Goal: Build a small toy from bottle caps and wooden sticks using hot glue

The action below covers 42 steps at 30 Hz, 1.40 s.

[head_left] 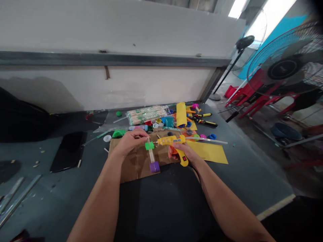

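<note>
My right hand (185,151) is closed round the handle of a yellow hot glue gun (171,140), a clear glue stick (209,139) jutting from its back. The gun's nozzle points left, close to a small build of wooden sticks (151,156) with a green piece (149,146) near the top and a purple cap (154,167) at the lower end. My left hand (132,141) pinches the upper end of those sticks between thumb and fingers. Beneath both hands lies a brown cardboard sheet (133,168).
A black phone (66,152) lies at left. Behind the cardboard are a bag of wooden sticks (148,115), several bottle caps, yellow paper (210,152) and yellow-black pliers (204,121). A white partition (113,87) borders the back; a fan (285,69) stands at right.
</note>
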Available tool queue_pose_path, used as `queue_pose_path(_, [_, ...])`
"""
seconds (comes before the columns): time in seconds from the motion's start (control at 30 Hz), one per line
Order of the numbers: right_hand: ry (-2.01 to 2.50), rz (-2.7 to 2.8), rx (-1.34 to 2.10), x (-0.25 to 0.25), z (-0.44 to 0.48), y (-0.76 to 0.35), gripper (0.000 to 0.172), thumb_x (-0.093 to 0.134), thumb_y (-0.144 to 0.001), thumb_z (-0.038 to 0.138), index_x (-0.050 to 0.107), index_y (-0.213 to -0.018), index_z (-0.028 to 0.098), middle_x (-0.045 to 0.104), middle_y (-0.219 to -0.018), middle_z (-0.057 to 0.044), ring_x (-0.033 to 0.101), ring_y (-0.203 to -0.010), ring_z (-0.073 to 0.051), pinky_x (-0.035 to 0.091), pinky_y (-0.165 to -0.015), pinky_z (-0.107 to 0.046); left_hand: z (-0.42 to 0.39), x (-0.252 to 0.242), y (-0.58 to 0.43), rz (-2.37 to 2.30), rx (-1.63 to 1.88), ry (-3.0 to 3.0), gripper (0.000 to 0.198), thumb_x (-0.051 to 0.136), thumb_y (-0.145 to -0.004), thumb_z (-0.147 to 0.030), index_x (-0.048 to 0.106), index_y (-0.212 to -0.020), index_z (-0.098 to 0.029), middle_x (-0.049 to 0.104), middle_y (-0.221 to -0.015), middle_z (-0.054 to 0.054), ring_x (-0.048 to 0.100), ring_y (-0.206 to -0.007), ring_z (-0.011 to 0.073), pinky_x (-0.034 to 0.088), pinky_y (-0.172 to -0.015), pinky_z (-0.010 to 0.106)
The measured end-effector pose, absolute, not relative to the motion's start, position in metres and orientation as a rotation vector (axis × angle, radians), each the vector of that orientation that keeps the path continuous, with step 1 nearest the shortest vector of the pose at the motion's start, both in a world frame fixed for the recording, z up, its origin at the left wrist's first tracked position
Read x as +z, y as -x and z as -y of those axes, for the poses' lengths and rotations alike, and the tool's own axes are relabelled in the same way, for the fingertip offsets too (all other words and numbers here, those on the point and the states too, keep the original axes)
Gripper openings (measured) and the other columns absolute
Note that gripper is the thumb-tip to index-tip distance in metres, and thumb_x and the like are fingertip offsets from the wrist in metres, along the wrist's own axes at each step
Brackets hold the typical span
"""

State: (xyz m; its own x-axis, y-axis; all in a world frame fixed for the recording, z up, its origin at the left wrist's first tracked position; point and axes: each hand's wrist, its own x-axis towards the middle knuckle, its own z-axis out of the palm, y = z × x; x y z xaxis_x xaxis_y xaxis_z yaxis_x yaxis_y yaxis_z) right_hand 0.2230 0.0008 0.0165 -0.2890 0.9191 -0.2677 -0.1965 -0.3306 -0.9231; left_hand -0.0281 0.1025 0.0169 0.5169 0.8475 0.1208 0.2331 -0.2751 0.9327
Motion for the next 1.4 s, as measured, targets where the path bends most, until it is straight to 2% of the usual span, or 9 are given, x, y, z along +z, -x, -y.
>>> queue_pose_path(0.4, [1.189,1.094,1.708,0.013,0.000,-0.224,0.039,0.063,-0.075,0.055,0.063,-0.069,0.016,0.066,-0.067,-0.005,0.051,-0.053,-0.011,0.038,-0.049,-0.023,-0.101,0.021,0.026,-0.886,0.772,-1.841,0.013,0.068,-0.078,-0.035,0.073,-0.080,-0.024,0.066,-0.087,0.004,0.059,-0.081,0.0178,0.045,-0.071,0.031])
queue_pose_path(0.87, [1.105,1.108,1.708,0.008,0.001,-0.225,0.034,0.062,-0.081,0.047,0.064,-0.072,0.015,0.068,-0.068,-0.005,0.053,-0.055,-0.011,0.040,-0.052,-0.022,-0.099,0.023,0.027,-0.919,0.794,-1.860,0.011,0.069,-0.078,-0.033,0.073,-0.081,-0.023,0.066,-0.086,0.004,0.059,-0.079,0.0168,0.045,-0.070,0.030])
queue_pose_path(1.17, [1.143,1.116,1.691,0.009,0.000,-0.224,0.035,0.064,-0.077,0.050,0.066,-0.070,0.015,0.068,-0.067,-0.005,0.053,-0.057,-0.012,0.041,-0.054,-0.023,-0.098,0.027,0.025,-0.914,0.782,-1.854,0.015,0.069,-0.075,-0.034,0.073,-0.079,-0.020,0.066,-0.086,0.005,0.059,-0.078,0.0166,0.046,-0.068,0.029])
queue_pose_path(1.4, [1.265,1.238,1.574,0.028,0.005,-0.216,0.032,0.065,-0.077,0.046,0.067,-0.066,0.016,0.067,-0.067,-0.005,0.052,-0.057,-0.012,0.041,-0.055,-0.025,-0.098,0.030,0.026,-0.887,0.738,-1.886,0.013,0.067,-0.077,-0.032,0.072,-0.079,-0.020,0.066,-0.089,0.006,0.059,-0.077,0.0159,0.047,-0.068,0.030])
